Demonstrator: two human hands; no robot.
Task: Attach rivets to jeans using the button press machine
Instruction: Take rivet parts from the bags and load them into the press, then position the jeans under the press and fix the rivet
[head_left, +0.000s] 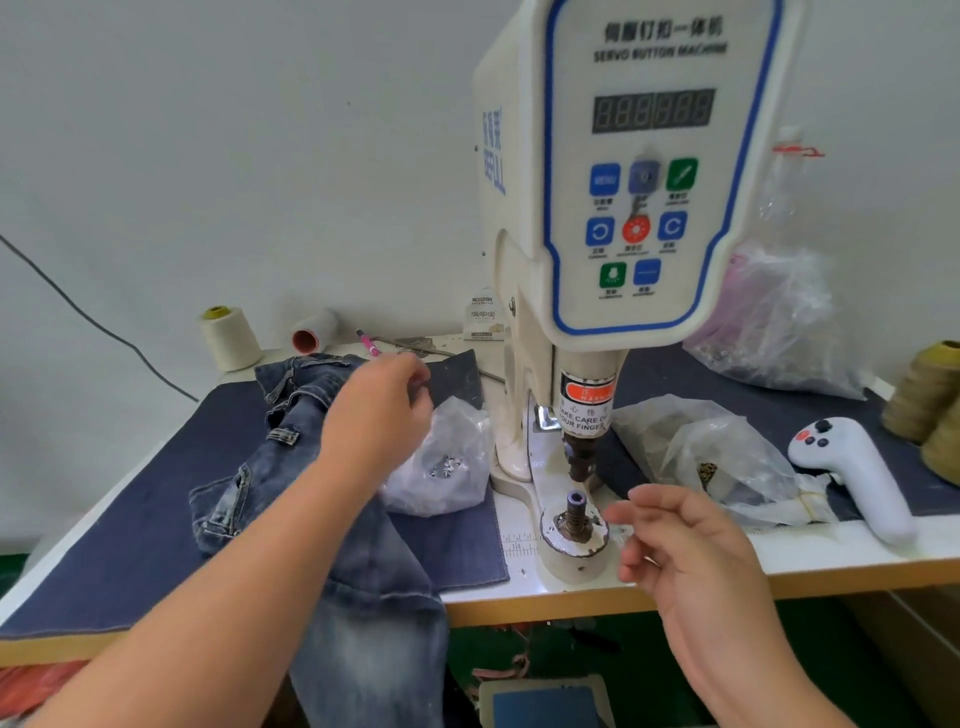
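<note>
A white servo button press machine (639, 171) stands at the table's middle, its punch (581, 457) above the lower die post (575, 512). Faded blue jeans (291, 431) lie left of it and hang over the front edge. A clear bag of silver rivets (447, 462) rests on the jeans beside the machine base. My left hand (382, 410) hovers over that bag with fingers curled together; whether it pinches a rivet is hidden. My right hand (675, 540) floats just right of the lower die, fingers loosely apart and holding nothing.
A second clear bag with brass pieces (711, 462) and a white handheld controller (852, 473) lie right of the machine. Thread cones (228, 338) stand at back left, olive cones (930, 395) at far right. A large plastic bag (779, 322) sits behind. A dark denim mat (130, 540) covers the table.
</note>
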